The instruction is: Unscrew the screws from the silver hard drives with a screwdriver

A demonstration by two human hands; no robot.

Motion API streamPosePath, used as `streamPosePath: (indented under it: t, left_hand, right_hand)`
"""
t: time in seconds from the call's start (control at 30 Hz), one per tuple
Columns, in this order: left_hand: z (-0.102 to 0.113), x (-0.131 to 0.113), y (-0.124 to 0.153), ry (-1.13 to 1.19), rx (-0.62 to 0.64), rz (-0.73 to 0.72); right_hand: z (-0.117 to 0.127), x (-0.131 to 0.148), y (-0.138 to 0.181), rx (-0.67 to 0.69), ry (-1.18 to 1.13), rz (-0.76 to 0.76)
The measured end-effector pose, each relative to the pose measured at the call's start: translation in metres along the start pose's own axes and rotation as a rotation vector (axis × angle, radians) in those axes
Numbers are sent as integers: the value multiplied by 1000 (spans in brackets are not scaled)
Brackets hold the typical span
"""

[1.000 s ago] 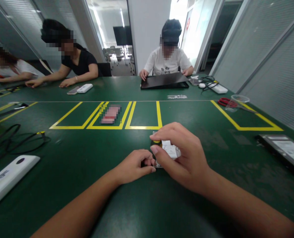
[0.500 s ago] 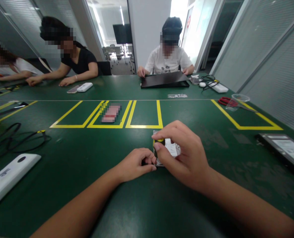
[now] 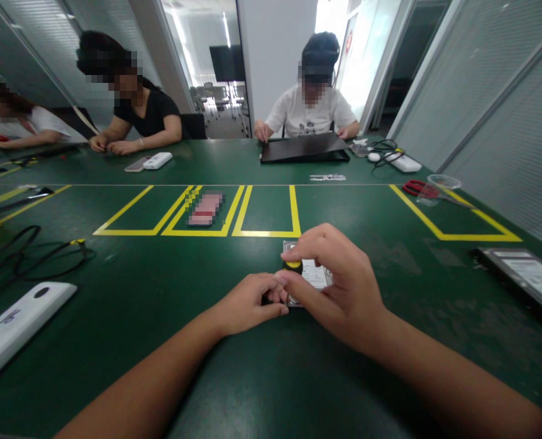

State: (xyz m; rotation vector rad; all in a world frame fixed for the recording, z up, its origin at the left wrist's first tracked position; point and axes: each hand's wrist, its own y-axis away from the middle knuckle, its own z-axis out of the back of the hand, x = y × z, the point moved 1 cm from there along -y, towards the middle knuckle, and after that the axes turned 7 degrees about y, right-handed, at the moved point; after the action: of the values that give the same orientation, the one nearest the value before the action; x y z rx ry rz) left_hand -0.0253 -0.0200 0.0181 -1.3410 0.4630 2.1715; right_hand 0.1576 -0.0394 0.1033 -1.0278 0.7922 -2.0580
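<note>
A small silver hard drive with a white label lies on the green table before me. My right hand arches over it, thumb and fingers closed around the black-and-yellow handle of a screwdriver held upright. The screwdriver's shaft and tip are hidden behind my hands. At the drive's near left edge, my left hand rests on the table with its fingers curled against the drive. My right thumb comes close to the left fingers. Much of the drive is covered by the right hand.
A larger hard drive lies at right, beyond it red-handled scissors and a clear plastic cup. To the left are a white power bank and a black cable. Across the table a person handles a black panel.
My right thumb and fingers have shifted around the screwdriver handle, the thumb moving left toward my left fingers. The left hand stays put. A co-worker's hand at left drew back toward the other.
</note>
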Motion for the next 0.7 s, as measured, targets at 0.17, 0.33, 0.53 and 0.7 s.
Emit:
streamPosePath:
  t: [0.17,0.33,0.53,0.7]
  left_hand:
    - [0,4,-2,33,46,-7]
    - [1,3,-3,3,61,-24]
    - [0,6,-3,19,57,-26]
    - [0,3,-2,27,3,-27]
  right_hand:
    - [1,2,0,10,13,2]
    - [1,3,0,8,-27,-1]
    - [1,2,1,6,-81,24]
    - [-2,0,0,30,-70,34]
